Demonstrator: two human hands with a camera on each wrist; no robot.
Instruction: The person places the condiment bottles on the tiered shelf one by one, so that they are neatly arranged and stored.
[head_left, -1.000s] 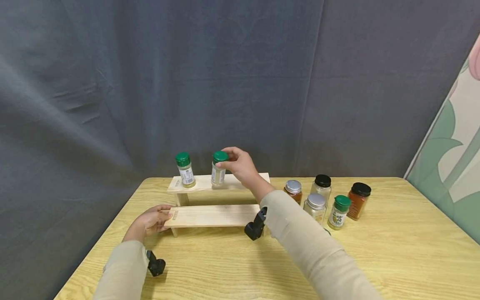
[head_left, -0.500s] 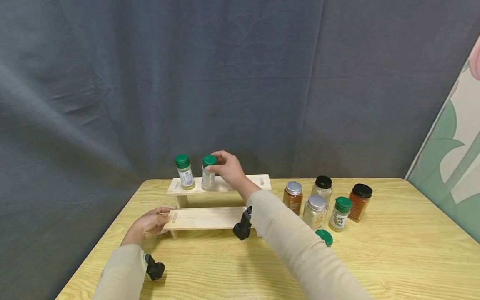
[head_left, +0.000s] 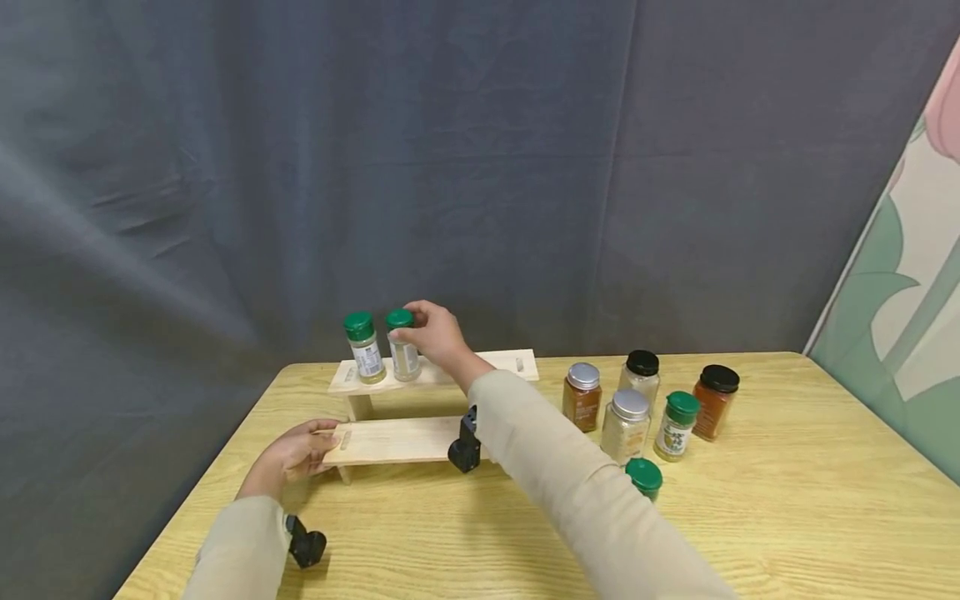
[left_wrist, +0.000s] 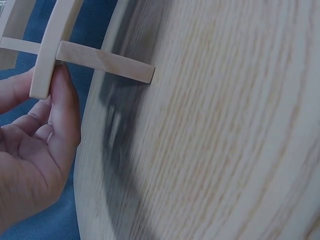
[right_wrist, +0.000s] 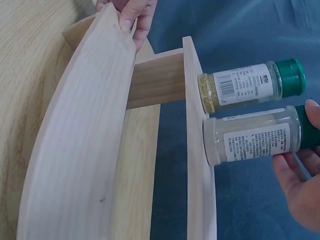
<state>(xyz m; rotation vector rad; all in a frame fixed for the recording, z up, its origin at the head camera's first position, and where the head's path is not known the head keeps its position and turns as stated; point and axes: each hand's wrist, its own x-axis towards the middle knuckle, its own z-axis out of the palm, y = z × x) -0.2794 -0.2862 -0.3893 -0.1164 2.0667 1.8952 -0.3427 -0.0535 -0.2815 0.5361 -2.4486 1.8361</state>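
My right hand (head_left: 437,336) holds a green-capped spice jar (head_left: 406,360) by its cap, with the jar upright on the upper tier of a two-tier wooden rack (head_left: 480,367). Just left of it on that tier stands another green-capped spice jar (head_left: 367,357), a narrow gap between the two. In the right wrist view the held jar (right_wrist: 250,137) has its base against the board, and my fingers are around its cap. My left hand (head_left: 297,454) grips the left end of the lower tier (head_left: 397,440), thumb above and fingers below, as the left wrist view of that hand (left_wrist: 40,130) shows.
Right of the rack stand several jars: a silver-lidded orange-brown one (head_left: 582,400), a silver-lidded pale one (head_left: 626,429), black-lidded ones (head_left: 714,404) and green-capped ones (head_left: 675,429). A dark curtain (head_left: 450,167) hangs behind the wooden table (head_left: 420,542).
My right hand has moved the held spice jar left along the upper tier, close to the other green-capped jar. The left hand keeps its grip on the lower tier.
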